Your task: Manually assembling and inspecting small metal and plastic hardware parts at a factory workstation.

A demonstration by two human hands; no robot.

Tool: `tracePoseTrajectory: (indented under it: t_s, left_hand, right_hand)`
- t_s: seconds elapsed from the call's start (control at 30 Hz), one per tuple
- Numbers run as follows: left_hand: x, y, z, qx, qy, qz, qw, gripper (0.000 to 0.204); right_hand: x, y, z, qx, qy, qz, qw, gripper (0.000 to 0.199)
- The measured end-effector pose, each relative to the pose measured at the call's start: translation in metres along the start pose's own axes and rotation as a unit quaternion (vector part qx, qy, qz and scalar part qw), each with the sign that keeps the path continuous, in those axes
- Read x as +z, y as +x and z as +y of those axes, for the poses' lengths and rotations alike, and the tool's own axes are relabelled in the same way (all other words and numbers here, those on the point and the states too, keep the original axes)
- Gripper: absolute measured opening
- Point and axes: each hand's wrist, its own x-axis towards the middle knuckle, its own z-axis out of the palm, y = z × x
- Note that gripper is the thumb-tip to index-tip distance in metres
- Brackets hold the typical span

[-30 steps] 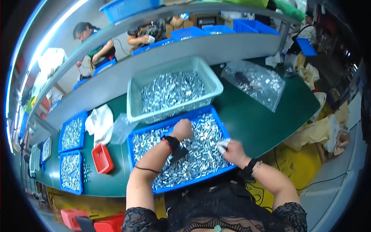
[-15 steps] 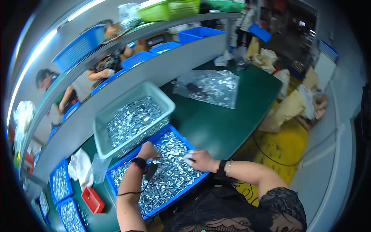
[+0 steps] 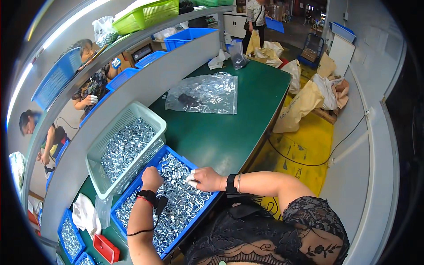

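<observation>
Sorting through small silvery metal sleeves (image 3: 176,207) in the blue tray (image 3: 132,196) under both hands. My left hand (image 3: 151,178) is curled knuckles-up on the pile; can't tell if it grips anything. My right hand (image 3: 206,178), white cots on the fingertips (image 3: 191,178), pinches at pieces near the tray's right edge. I'd judge light pinches best, the parts look slick, cylindrical, loose. Pale green mesh basket (image 3: 150,115) of the same parts sits just beyond my left hand

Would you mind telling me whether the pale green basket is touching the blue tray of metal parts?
Touching. The head view shows the pale green basket with its near long side lying against the far rim of the blue tray, no gap between them.
</observation>
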Motion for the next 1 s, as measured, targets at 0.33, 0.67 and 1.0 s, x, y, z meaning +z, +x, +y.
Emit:
tracePoseTrajectory:
  t_s: [0.33, 0.67, 1.0]
  left_hand:
    - [0.017, -0.003, -0.016, 0.046, -0.077, 0.067, 0.994, 0.009]
    - [0.024, -0.008, -0.012, 0.060, -0.046, 0.084, 0.994, 0.009]
    - [0.029, -0.012, -0.017, 0.091, -0.047, 0.122, 0.987, 0.010]
  right_hand:
    - [0.000, 0.000, 0.002, -0.003, -0.016, -0.009, 1.000, 0.008]
    - [-0.004, 0.002, -0.003, 0.003, -0.011, -0.006, 1.000, 0.008]
    - [-0.003, 0.003, -0.005, 0.012, 0.003, -0.010, 1.000, 0.008]
